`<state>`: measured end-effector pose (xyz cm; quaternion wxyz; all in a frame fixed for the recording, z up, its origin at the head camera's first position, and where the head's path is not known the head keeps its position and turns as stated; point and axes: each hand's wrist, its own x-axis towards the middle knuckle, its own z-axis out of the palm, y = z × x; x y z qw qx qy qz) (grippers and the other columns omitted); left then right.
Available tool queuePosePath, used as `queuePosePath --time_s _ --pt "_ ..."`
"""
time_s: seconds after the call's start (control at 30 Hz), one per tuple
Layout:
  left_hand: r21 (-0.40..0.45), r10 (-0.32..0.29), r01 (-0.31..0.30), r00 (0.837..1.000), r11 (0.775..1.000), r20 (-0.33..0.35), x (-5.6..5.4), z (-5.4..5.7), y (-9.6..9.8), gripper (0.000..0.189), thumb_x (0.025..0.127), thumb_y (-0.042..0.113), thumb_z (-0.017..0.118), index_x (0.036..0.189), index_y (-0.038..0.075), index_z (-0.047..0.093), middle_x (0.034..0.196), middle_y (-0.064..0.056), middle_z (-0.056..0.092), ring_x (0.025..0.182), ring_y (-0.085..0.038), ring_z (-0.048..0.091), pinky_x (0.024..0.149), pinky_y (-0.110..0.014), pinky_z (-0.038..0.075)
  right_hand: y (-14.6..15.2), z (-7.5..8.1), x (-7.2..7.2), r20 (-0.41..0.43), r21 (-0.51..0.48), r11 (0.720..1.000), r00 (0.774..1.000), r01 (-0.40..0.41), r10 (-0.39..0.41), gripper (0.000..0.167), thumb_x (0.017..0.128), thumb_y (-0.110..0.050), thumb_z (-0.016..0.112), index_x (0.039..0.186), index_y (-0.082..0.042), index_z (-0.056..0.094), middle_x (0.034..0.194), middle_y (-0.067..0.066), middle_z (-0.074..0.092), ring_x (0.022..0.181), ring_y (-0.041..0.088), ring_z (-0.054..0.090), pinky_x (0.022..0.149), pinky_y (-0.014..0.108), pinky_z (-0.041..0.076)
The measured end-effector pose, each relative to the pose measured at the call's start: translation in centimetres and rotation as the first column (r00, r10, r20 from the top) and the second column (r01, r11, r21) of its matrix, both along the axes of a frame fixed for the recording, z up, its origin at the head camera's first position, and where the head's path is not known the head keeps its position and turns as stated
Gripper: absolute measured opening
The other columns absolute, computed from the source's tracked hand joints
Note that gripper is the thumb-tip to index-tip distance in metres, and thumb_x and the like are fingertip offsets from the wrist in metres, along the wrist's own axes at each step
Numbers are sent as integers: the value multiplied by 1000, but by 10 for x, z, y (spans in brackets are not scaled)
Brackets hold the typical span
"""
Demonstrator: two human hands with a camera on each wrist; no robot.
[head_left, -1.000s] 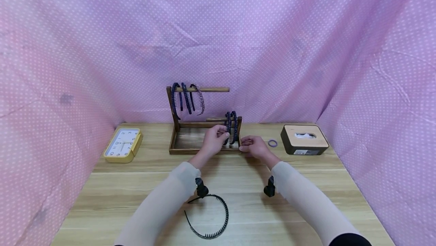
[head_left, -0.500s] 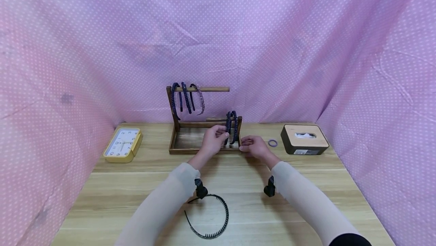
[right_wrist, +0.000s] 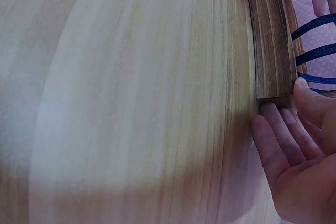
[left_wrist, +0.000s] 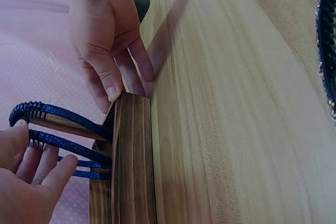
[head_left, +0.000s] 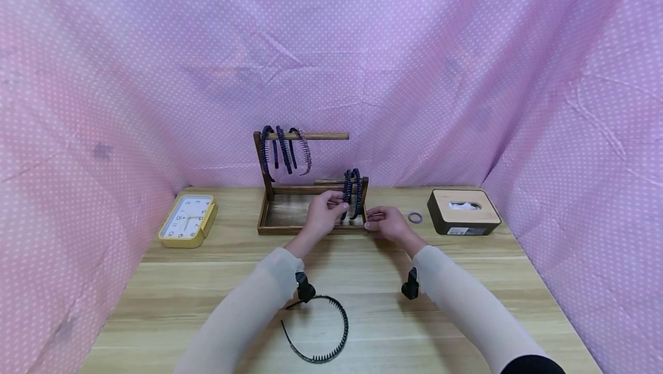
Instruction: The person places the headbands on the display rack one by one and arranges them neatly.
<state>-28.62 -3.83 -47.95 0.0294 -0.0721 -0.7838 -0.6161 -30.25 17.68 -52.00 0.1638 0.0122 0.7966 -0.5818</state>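
A brown wooden headband rack [head_left: 305,230] stands at the table's back, with a tray base and two pegs. Two dark blue headbands hang over the lower peg [head_left: 328,180] at its right end. My left hand [head_left: 322,213] holds the left one, the near headband [left_wrist: 73,148], its fingertips and thumb around the band in the left wrist view. The other headband [head_left: 357,190] hangs just right of it. My right hand [head_left: 388,223] grips the rack's front right corner, the thumb [right_wrist: 302,85] at the top edge and the fingers against the outer end.
Three headbands [head_left: 284,149] hang on the upper peg [head_left: 328,136]. A black toothed headband [head_left: 346,328] lies on the table under my left forearm. A yellow clock [head_left: 186,221] stands left, a purple ring [head_left: 415,217] and a tissue box [head_left: 463,213] right. Pink dotted cloth [head_left: 414,75] surrounds the table.
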Motion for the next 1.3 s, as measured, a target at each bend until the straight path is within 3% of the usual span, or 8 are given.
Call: queuePosePath --time_s 0.33,0.57,0.67,0.8,0.9,1.0,1.23,1.3 --pt "16 -24 24 999 1000 46 4 0 -14 46 92 18 78 131 -2 64 117 -15 72 106 -30 71 84 -44 61 0 -2 0 10 -8 1000 1000 -5 5 43 96 -4 71 136 3 58 134 26 63 106 27 71 88 47 61" --pt "-91 -36 39 999 995 31 23 10 -40 35 92 23 78 122 7 69 110 -8 71 99 -23 69 83 -34 59 -1 -2 -1 21 -15 1000 1000 2 -2 42 95 -3 71 135 2 59 134 25 64 103 25 71 85 44 62" --pt "-152 -84 86 996 985 20 35 11 -51 33 92 22 78 120 7 70 107 -6 72 96 -21 69 84 -33 58 -1 -1 -1 28 -27 1000 1000 9 -9 42 95 -1 70 135 2 60 132 25 65 99 23 71 83 42 62" --pt "-182 -169 180 983 967 73 60 9 -63 34 91 22 78 121 7 70 107 -6 73 95 -19 68 84 -32 58 -1 -1 -1 28 -40 999 1000 2 -1 43 94 1 70 136 5 58 131 27 64 98 24 72 81 43 63" --pt "-186 -221 245 965 952 138 81 7 -69 36 91 28 79 123 12 70 107 -2 72 96 -17 66 81 -32 58 -1 2 0 28 -39 999 1000 -8 9 44 95 1 69 136 6 57 133 28 63 101 25 71 83 44 62" --pt "-196 -271 299 950 934 156 100 5 -73 38 90 31 80 123 13 69 106 -1 71 96 -17 66 80 -32 58 -1 7 -1 20 -20 1000 1000 -16 16 43 96 0 69 137 5 56 135 28 62 105 27 70 85 45 62" --pt "-247 -376 416 906 875 194 139 -8 -81 44 89 29 81 121 3 68 102 -2 70 92 -15 65 76 -26 57 -2 10 -1 17 4 1000 999 -28 28 44 97 -1 67 139 5 55 139 27 60 113 32 68 91 46 60" --pt "-230 -397 440 893 868 211 149 -12 -82 43 89 27 82 120 2 68 101 -3 70 91 -15 65 77 -26 58 -2 8 -1 18 -1 1000 1000 -26 26 44 97 -1 68 139 5 55 138 28 60 113 33 68 91 45 60"
